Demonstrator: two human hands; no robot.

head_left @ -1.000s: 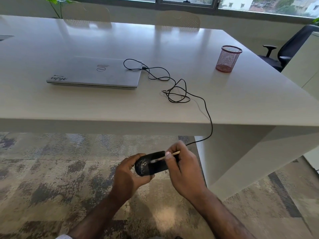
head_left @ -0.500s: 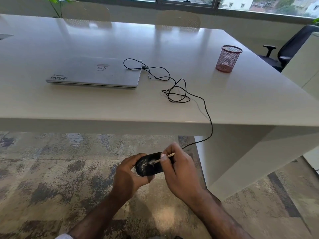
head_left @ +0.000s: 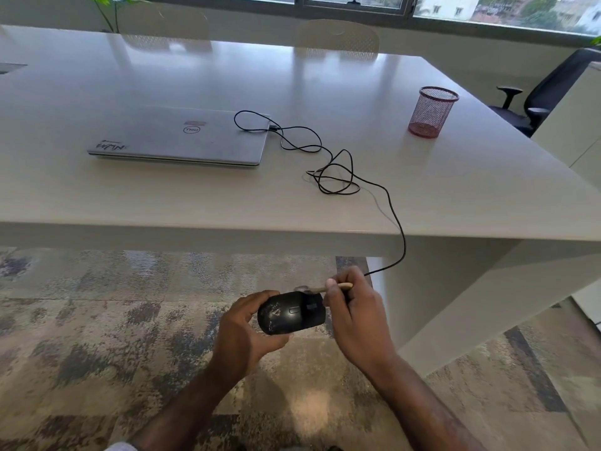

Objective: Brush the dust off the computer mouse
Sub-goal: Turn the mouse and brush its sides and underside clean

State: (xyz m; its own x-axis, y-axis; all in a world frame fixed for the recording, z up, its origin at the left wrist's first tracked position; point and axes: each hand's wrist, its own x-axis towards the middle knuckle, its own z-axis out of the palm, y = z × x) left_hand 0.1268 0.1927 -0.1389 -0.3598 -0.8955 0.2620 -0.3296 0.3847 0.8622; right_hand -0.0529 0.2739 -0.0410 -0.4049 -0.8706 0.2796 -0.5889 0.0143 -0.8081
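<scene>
- We cradle the computer mouse [head_left: 291, 312] in our left hand [head_left: 242, 336], fingers curled round it, below the table [head_left: 195, 203] edge.
- Our right hand [head_left: 356, 315] pinches the brush [head_left: 328, 288], bristles at the mouse's far edge.
- We judge brushing is midway; next, sweep the pale dust from its rear.

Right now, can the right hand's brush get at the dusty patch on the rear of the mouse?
Probably yes. The left hand grips the mouse from the rear and below, leaving the dusty patch on top uncovered. The right hand holds the brush at the mouse's far edge, with nothing between.
</scene>
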